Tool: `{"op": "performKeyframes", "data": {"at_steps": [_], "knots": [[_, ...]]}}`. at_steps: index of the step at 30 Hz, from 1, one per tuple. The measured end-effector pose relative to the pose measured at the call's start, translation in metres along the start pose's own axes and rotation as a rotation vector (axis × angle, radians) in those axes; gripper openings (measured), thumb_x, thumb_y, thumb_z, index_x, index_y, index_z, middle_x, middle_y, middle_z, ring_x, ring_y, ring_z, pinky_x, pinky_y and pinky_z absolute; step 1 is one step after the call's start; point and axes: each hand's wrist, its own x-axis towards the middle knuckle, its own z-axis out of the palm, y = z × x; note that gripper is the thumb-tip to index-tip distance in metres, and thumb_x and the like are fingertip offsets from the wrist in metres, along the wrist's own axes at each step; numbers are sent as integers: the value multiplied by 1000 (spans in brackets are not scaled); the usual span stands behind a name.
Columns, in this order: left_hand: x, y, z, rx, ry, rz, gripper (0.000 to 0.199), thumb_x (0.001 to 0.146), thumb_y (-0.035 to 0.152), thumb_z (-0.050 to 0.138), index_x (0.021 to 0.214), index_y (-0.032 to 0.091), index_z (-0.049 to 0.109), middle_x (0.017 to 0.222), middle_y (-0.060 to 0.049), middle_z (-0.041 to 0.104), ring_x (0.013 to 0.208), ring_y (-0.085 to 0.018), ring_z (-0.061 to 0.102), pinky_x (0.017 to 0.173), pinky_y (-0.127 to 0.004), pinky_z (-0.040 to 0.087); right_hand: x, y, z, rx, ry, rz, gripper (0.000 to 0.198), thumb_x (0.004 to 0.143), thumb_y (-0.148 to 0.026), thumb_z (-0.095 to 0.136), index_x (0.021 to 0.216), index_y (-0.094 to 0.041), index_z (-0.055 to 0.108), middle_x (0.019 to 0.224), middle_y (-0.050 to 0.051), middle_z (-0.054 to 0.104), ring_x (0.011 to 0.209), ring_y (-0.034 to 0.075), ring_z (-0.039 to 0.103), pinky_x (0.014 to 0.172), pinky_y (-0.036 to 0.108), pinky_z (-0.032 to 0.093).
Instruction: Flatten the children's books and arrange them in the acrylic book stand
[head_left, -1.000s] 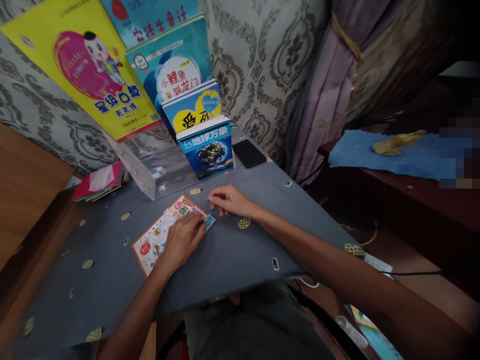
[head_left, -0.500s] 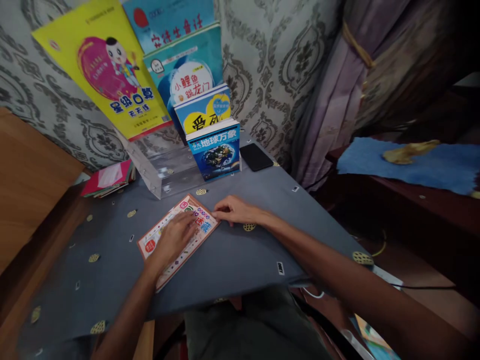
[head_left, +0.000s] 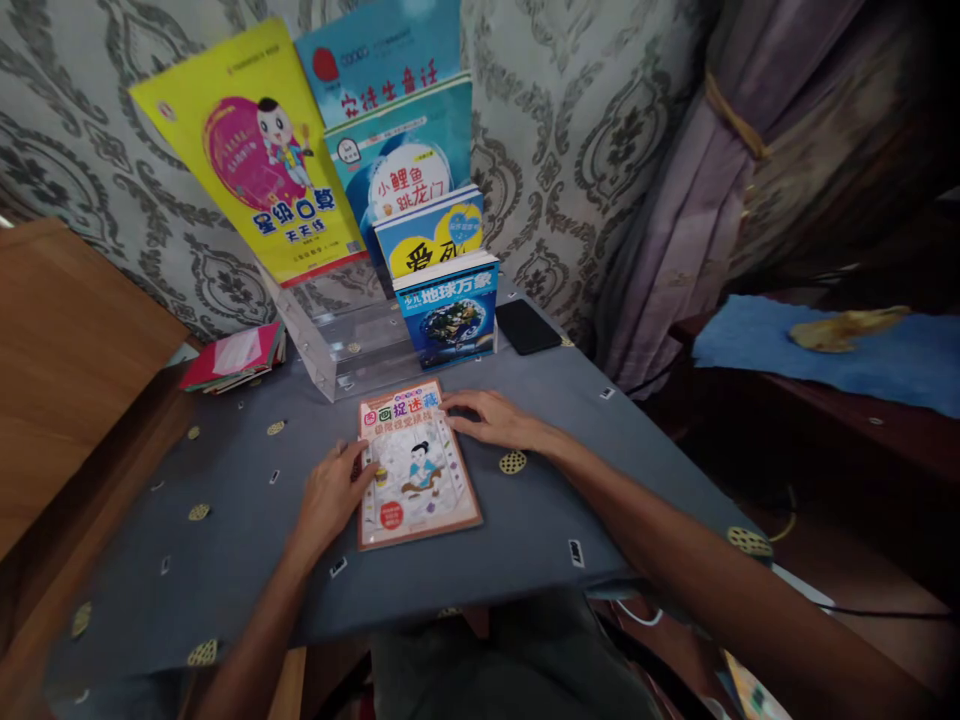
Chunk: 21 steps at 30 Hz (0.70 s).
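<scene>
A picture book [head_left: 420,470] with an orange-pink border lies flat on the table; its cover shows a seated figure in blue and a colourful Chinese title. My left hand [head_left: 330,495] holds the book's left edge, the thumb and fingertips resting at the cover's margin. At the upper right corner, my right hand [head_left: 491,418] grips the edge with curved fingers and thumb. Just beyond the book stands a clear acrylic rack [head_left: 360,372], its front row holding a blue book [head_left: 454,320] with a globe on it.
Behind are a yellow workbook [head_left: 255,160] and several upright blue books. A black phone [head_left: 529,327] lies right of the rack. Red booklets [head_left: 232,358] are stacked at the left. A blue cloth [head_left: 757,340] covers a side surface beyond the grey tablecloth [head_left: 247,540].
The picture book has turned from slanted to nearly straight before me. My left hand has slid off the cover's middle to its left edge; my right hand stays at the upper right corner.
</scene>
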Motion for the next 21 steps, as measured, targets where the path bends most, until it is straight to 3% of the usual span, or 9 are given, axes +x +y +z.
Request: {"op": "performKeyframes", "data": {"at_steps": [4, 8, 11, 15, 21], "knots": [[0, 13, -1, 56, 6, 5, 30, 98, 34, 50, 119, 19, 64, 99, -9, 65, 80, -23, 65, 70, -33, 51, -1, 3, 5, -38, -4, -25, 36, 96, -33, 55, 127, -18, 67, 131, 13, 69, 119, 27, 65, 103, 46, 48], [-5, 26, -8, 142, 40, 15, 25, 98, 31, 51, 115, 20, 66, 105, -11, 64, 98, -28, 63, 76, -36, 53, -1, 2, 6, -56, -14, -37, 35, 97, -29, 54, 125, -13, 68, 130, 16, 69, 119, 27, 65, 104, 45, 48], [-17, 50, -8, 83, 51, 169, 19, 98, 28, 52, 109, 20, 66, 116, -12, 64, 107, -29, 60, 88, -43, 53, -2, 1, 6, -76, -24, -28, 34, 98, -28, 52, 125, -13, 68, 128, 15, 70, 120, 28, 65, 105, 44, 46], [-33, 87, 2, -71, 1, 419, 26, 97, 32, 57, 121, 20, 61, 128, -11, 63, 117, -28, 58, 101, -45, 49, -2, 0, 10, -107, -1, -40, 33, 98, -27, 52, 123, -14, 69, 126, 14, 71, 119, 27, 64, 106, 44, 45], [-36, 100, 8, -31, -3, 455, 28, 100, 37, 53, 120, 20, 61, 128, -12, 65, 117, -29, 60, 100, -49, 50, -1, -4, 15, -94, 68, -82, 27, 94, -22, 55, 112, -18, 74, 119, 9, 74, 118, 24, 63, 106, 41, 44]]}}
